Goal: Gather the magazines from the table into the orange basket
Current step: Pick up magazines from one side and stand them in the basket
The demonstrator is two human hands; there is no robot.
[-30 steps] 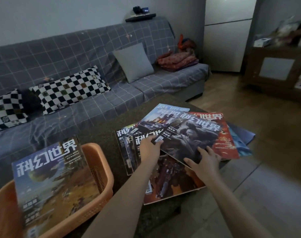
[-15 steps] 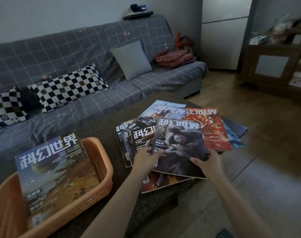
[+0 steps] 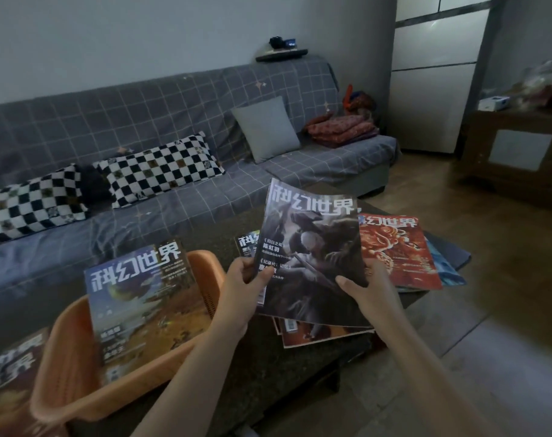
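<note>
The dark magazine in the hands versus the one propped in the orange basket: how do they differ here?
The dark magazine is lifted off the table, gripped by the left hand and right hand; the basket magazine leans in the orange basket, untouched. The dark magazine's cover is grey with a figure; the basket magazine's is blue and orange-yellow. Both carry the same white title and face the camera.

Dark grey-covered magazine lifted off table, tilted up, cover facing camera, top edge curling back; left hand pinches its left edge, right hand grips its right edge. Red-covered magazine flat on table pile (blue ones beneath, partly hidden). Orange basket at left, yellow-and-blue-covered magazine leaning inside, top past rim.
</note>
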